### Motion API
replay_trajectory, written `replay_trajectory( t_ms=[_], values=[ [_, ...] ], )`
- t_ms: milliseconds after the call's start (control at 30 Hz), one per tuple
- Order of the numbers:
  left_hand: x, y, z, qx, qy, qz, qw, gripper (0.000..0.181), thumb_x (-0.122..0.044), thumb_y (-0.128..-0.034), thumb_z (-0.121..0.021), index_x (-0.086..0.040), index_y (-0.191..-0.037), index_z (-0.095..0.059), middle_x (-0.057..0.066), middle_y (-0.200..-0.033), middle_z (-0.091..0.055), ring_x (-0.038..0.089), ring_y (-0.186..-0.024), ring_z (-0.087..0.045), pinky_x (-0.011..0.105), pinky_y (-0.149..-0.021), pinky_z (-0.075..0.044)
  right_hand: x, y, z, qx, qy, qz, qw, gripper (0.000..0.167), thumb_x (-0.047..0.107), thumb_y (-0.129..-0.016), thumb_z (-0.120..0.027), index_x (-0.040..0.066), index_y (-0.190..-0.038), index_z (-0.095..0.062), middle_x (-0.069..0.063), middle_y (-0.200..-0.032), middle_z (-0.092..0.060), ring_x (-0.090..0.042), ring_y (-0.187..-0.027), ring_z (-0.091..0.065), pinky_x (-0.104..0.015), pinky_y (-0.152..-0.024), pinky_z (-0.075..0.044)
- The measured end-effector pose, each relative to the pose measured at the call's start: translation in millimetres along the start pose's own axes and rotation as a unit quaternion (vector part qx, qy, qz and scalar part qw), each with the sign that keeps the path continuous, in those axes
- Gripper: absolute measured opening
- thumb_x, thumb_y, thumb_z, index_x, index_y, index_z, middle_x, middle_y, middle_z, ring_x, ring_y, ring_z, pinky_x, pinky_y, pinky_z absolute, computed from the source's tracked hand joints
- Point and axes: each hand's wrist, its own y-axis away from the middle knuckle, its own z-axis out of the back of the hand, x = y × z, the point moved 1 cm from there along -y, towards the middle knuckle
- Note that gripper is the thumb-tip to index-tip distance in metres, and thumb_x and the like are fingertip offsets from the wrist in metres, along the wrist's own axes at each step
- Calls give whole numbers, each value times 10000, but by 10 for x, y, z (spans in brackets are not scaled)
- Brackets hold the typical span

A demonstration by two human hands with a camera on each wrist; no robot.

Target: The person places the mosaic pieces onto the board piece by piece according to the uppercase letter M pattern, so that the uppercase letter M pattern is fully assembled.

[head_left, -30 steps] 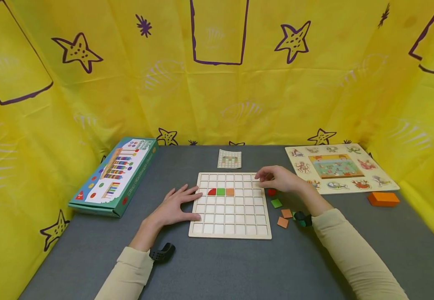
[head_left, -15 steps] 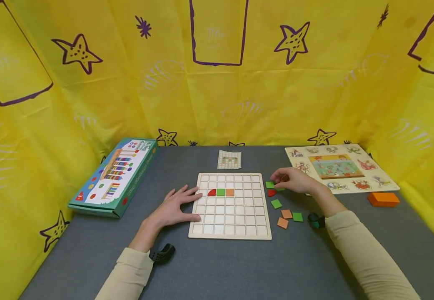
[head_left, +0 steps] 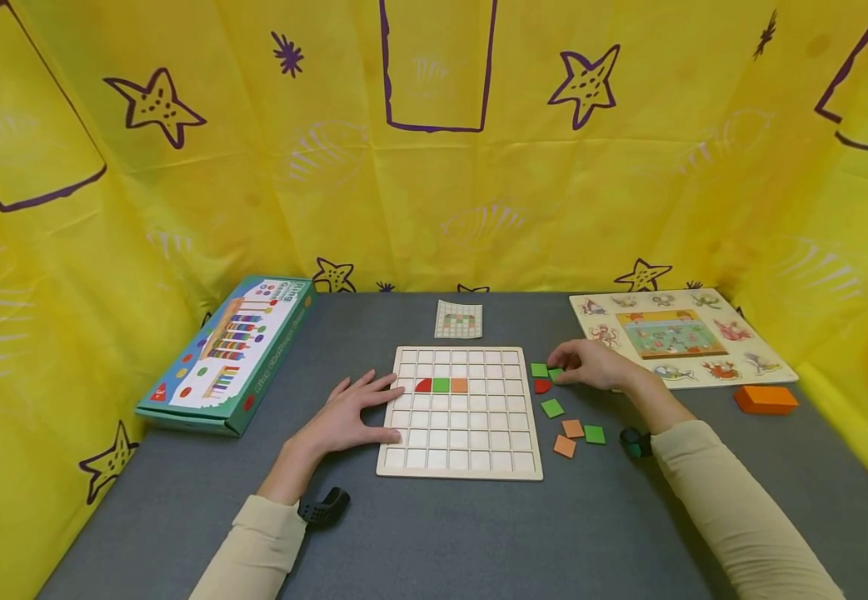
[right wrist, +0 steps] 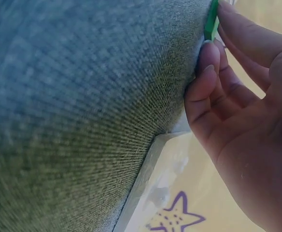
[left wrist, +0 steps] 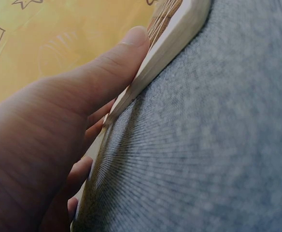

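A wooden grid board (head_left: 449, 460) lies mid-table, holding a red quarter-round piece (head_left: 423, 385), a green tile (head_left: 441, 385) and an orange tile (head_left: 460, 385) side by side. My left hand (head_left: 346, 414) rests on its left edge with fingers spread; in the left wrist view the thumb (left wrist: 114, 67) lies along the rim. Right of the board, my right hand (head_left: 591, 364) pinches another green tile (right wrist: 211, 21) between thumb and fingertips, low at the table surface. Beside those fingertips are a flat green tile (head_left: 539, 369) and a red piece (head_left: 542, 386).
Loose green (head_left: 551, 408) and orange tiles (head_left: 565, 447) lie right of the board. A small pattern card (head_left: 459, 320) lies behind it. A sea-animal puzzle board (head_left: 767, 333) and an orange block (head_left: 766, 400) are at right, a boxed game (head_left: 231, 350) at left.
My right hand has moved right, from above the board's upper right corner to the loose tiles, where it now pinches a green tile. The left hand stays in place.
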Motion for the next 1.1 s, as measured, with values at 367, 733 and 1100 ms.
replay_trajectory(
  t_ms=[367,733,1100],
  values=[
    [-6,7,-8,-22,21,5,10000,854,-608,-802,-775,-177,-1497,-529,41,-1593,-384,359,-1510,-181,640,-1157,-49,-31,-26,-15,-67,10,27,10000,134,40,-886,-769,39,-980,-674,-13,-872,-628,-194,-786,-544,-376,-742,-469],
    [-19,1,2,9,30,5,10000,847,-604,-809,-772,-180,-1500,-527,42,-1593,-384,361,-1511,-178,637,-1159,-45,-4,-14,41,16,-51,-68,10000,61,21,-930,-706,26,-987,-685,-11,-864,-653,-192,-781,-555,-371,-736,-469],
    [-20,-1,6,-15,39,4,10000,849,-603,-805,-776,-180,-1498,-529,42,-1591,-387,359,-1510,-182,638,-1158,-50,154,-34,123,-151,48,23,9999,82,44,-927,-719,17,-999,-690,-13,-883,-670,-204,-806,-571,-381,-747,-490]
  ],
)
